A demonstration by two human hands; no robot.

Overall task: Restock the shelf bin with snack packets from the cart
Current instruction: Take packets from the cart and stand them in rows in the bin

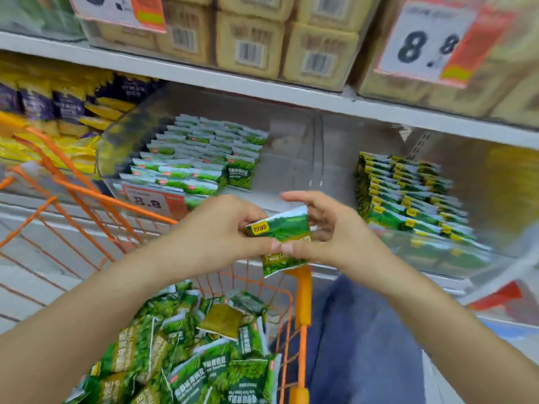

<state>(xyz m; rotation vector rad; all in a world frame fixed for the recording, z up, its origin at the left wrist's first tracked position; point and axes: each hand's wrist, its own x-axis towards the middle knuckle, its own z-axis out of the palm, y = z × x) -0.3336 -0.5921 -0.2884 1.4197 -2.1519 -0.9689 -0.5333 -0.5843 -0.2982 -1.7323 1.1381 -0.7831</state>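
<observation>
A green snack packet (284,237) with a yellow logo is held up between both hands in front of the shelf. My left hand (221,228) pinches its left edge, and my right hand (329,237) pinches its right side with the thumb on the front. Below them, the orange wire cart (302,290) holds a loose heap of several green packets (204,354). The clear shelf bin (291,158) behind my hands has stacked green packets with red logos (201,161) on its left and yellow-logo packets (408,199) on its right.
Boxes of tan packs (250,42) fill the upper shelf, with "8.8" price cards (425,45) hanging. Purple and yellow packets (52,112) sit in the bin to the left. A person's blue trouser leg (364,345) is beside the cart on the right.
</observation>
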